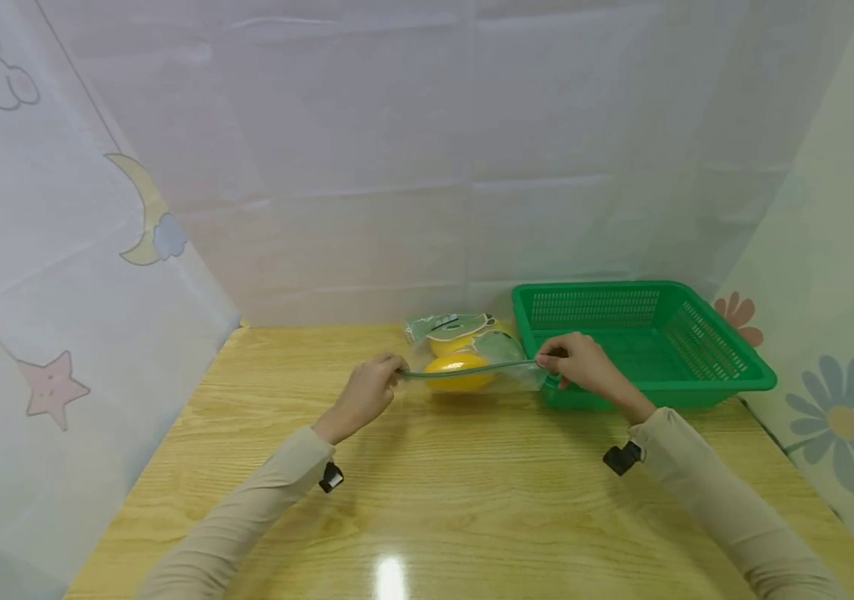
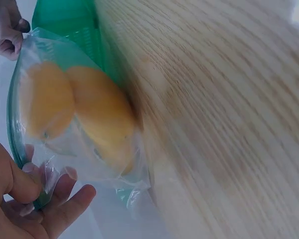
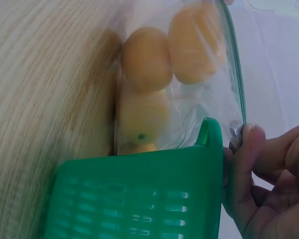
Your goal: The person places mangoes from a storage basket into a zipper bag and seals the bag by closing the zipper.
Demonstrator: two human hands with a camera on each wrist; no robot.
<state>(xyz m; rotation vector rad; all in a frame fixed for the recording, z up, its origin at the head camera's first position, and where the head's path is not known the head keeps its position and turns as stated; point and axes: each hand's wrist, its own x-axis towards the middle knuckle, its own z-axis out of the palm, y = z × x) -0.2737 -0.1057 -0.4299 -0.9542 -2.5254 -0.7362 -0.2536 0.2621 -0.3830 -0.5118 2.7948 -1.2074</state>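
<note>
A clear zip bag [image 2: 79, 154] with a green zip strip holds several yellow-orange fruits [image 1: 460, 372] that look like lemons or oranges. It stands on the table, its strip stretched level between both hands. My left hand [image 1: 368, 390] pinches the left end of the strip between thumb and fingers. At the other end, beside the basket's near corner, my right hand [image 1: 582, 363] pinches the strip with thumb and index finger. In the right wrist view, the right-hand fingers [image 3: 253, 142] overlap the basket rim, and the fruits [image 3: 147, 59] press together inside the clear film.
A green plastic basket [image 1: 704, 386] with slotted walls stands at the back right, close against the bag. The wood-grain table [image 1: 427, 483] runs back to a pale sheet wall [image 1: 367, 167]. Printed sheets hang at left and right.
</note>
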